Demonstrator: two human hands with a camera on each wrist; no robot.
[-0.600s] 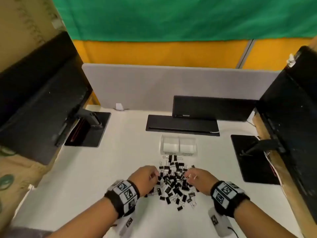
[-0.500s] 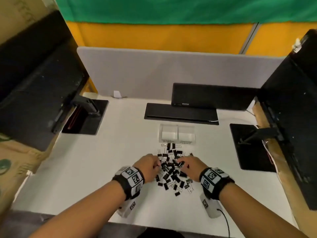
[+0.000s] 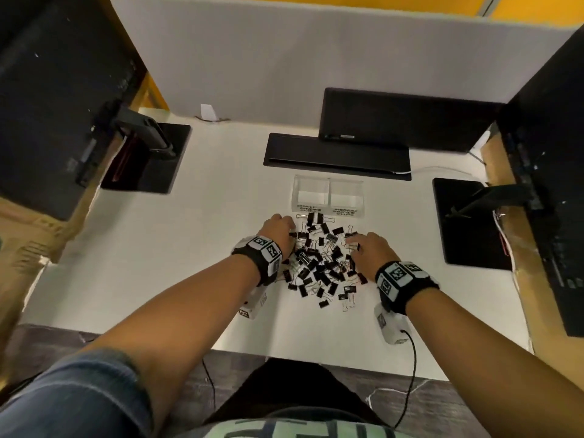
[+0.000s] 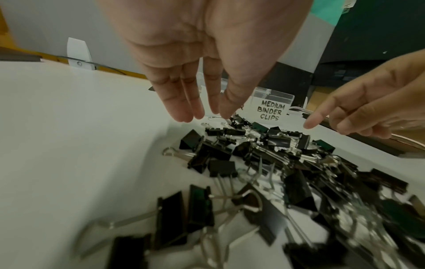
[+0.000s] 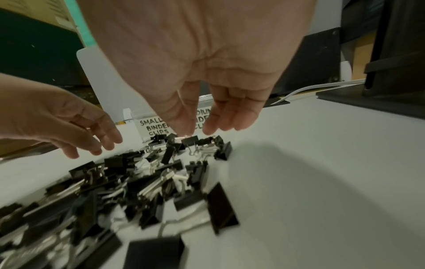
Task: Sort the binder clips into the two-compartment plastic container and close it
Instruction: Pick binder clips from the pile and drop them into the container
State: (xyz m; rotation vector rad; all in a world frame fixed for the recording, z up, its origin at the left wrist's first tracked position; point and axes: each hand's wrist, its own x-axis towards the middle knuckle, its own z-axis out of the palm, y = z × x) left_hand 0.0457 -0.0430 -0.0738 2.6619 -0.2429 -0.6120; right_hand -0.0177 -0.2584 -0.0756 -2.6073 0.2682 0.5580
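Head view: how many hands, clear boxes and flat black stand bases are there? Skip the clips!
Hands: 2, left hand and right hand
Clear box: 1
Black stand bases: 2, left stand base and right stand base
Total: 5

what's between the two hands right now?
The clip pile on the table, seen in the head view: left hand at its left edge, right hand at its right. Nothing else.
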